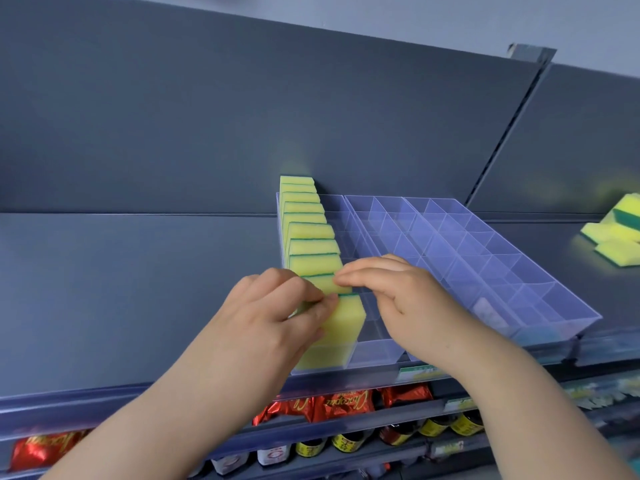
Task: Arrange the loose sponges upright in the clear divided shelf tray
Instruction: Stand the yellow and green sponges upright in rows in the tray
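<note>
A clear divided tray lies on the dark grey shelf. Its leftmost column holds a row of several yellow sponges with green scouring edges, standing upright from the back wall to the front. My left hand pinches the front sponge at its top left corner. My right hand reaches over from the right, its fingertips touching the top of the sponge just behind. The other columns of the tray hold no sponges.
A pile of loose yellow-green sponges lies on the shelf at the far right. Below the shelf edge are red snack bags and small bottles with yellow labels. A grey back panel rises behind the tray.
</note>
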The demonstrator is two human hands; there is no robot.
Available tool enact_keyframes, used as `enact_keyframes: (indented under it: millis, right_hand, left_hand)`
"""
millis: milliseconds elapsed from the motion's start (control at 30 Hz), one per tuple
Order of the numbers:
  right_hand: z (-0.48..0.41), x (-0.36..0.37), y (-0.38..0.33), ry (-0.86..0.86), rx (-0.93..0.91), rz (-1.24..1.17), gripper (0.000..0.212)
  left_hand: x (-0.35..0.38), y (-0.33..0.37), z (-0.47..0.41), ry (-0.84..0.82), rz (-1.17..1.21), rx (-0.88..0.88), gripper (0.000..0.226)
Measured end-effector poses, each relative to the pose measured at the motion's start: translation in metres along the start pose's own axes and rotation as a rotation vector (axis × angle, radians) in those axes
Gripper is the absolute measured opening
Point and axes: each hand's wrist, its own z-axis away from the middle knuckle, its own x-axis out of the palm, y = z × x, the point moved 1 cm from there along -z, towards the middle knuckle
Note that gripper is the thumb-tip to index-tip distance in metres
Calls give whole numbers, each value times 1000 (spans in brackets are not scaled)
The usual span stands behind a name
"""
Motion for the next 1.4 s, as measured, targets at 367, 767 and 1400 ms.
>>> enact_keyframes:
  millis: [367, 767, 1400]
  right_hand:
    - [9, 9, -9, 142, -64, 163, 35]
    - [13, 19, -11, 295, -6, 145, 28]
    - [86, -33, 9, 431, 162, 203, 39]
  left_hand:
    - [6, -2, 4, -14, 65, -45, 30]
    - [5, -3, 3, 12, 112, -31, 25]
    - [20, 66, -76, -85, 30, 65, 35]
